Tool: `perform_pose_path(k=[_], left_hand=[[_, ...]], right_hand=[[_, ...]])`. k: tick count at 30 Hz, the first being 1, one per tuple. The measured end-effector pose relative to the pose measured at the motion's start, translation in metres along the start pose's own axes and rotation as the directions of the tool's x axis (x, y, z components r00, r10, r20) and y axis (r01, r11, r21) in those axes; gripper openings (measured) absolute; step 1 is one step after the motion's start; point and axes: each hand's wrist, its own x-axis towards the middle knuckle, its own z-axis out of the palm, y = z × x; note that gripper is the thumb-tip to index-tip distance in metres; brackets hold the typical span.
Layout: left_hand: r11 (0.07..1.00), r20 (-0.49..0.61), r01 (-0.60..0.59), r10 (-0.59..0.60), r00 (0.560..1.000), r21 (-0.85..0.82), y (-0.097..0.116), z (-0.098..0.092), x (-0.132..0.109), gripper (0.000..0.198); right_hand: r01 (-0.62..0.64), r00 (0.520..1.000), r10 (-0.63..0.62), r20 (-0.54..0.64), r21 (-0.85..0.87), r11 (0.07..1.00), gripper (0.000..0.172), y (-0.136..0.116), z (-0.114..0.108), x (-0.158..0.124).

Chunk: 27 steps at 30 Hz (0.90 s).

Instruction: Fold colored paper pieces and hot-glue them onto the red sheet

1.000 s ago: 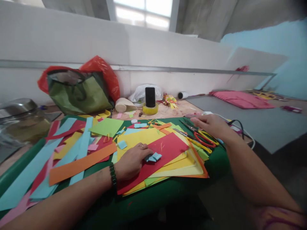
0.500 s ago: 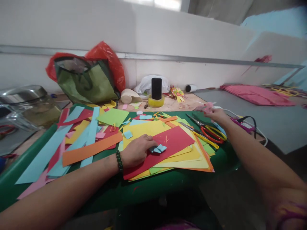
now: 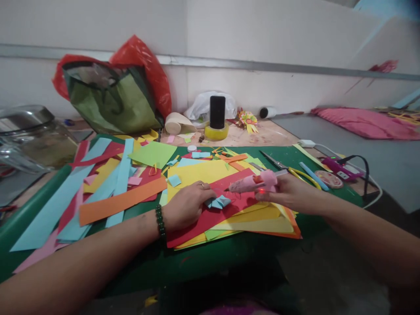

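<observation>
Head view, items at the table (image 3: 236, 251), green-topped.

Item, my left hand (image 3: 187, 203), green bead bracelet (image 3: 159, 221) at the wrist: fingers bent down onto the left end of a folded light-blue paper (image 3: 219, 202); whether they pinched it or merely pressed it, I could not tell. That folded piece lay on a red paper sheet (image 3: 213, 218), uppermost of a stack with yellow sheets (image 3: 193, 173) under it.

Item, my right hand (image 3: 295, 192): closed around a pink glue gun (image 3: 251, 183), red light glowing on its underside, nozzle pointing left, near the folded piece; contact unclear.

Item, scissors (image 3: 282, 166), yellow-handled, beyond my right hand; to their right, a light-blue strip (image 3: 313, 176) and a purple electrical box (image 3: 341, 170) with a black cord.

Item, paper strips on my left, assorted colours, an orange strip (image 3: 121, 203) lying across several; behind it, a light-green sheet (image 3: 152, 154).

Item, at the back: black phone (image 3: 217, 112), upright at a yellow tape roll (image 3: 216, 132); green bag (image 3: 111, 109), red plastic (image 3: 142, 65) behind it.
</observation>
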Motion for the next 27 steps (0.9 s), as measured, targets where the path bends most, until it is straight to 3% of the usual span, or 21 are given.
perform_pose_path(k=[2,4,12,27], left_hand=[[1.000,0.002,-0.003,0.003,1.000,0.007,0.0002,0.0002,-0.0002,0.033],[1.000,0.005,-0.002,0.002,1.000,0.022,0.0002,0.0006,-0.0003,0.032],[0.999,0.003,-0.018,0.017,1.000,0.033,-0.0008,0.0020,0.0003,0.030],[1.000,0.029,-0.005,0.005,1.000,0.026,-0.0007,0.0015,-0.0005,0.030]], right_hand=[[0.035,0.992,-0.040,0.119,0.043,0.998,0.032,-0.0028,0.0054,0.0001],[0.051,0.985,-0.060,0.161,0.061,0.997,0.033,-0.0027,0.0075,0.0004],[-0.118,0.970,0.134,0.205,-0.090,0.989,0.043,0.0021,0.0095,0.0057],[-0.110,0.953,0.139,0.269,-0.118,0.987,0.053,-0.0003,0.0096,0.0083]])
